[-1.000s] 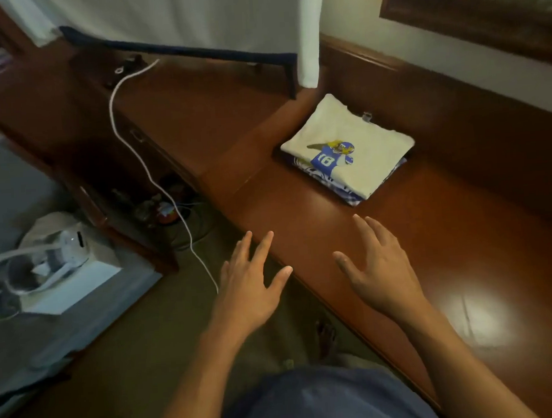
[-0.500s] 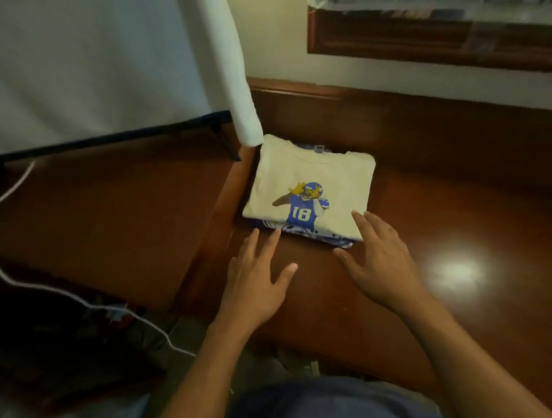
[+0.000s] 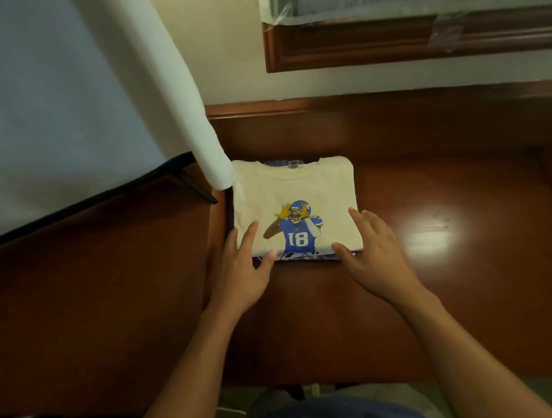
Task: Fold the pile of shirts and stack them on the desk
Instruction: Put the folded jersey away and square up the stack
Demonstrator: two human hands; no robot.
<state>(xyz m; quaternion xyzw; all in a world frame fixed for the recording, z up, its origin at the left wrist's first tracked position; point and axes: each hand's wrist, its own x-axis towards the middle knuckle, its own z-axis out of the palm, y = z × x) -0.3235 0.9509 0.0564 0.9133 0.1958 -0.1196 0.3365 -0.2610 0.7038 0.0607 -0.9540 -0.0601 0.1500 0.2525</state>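
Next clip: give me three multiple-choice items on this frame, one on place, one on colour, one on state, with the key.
1. The cream shirt lies: A on the floor; B atop another folded shirt on the desk; C over a chair.
2. Its printed jersey is: A red; B green; C blue.
3. The left hand and right hand are: A fists; B open, fingers straight at the shirt's near corners; C holding a hanger.
Key: B, a patterned edge shows beneath it; C, the 18 jersey is blue; B, nothing is gripped.
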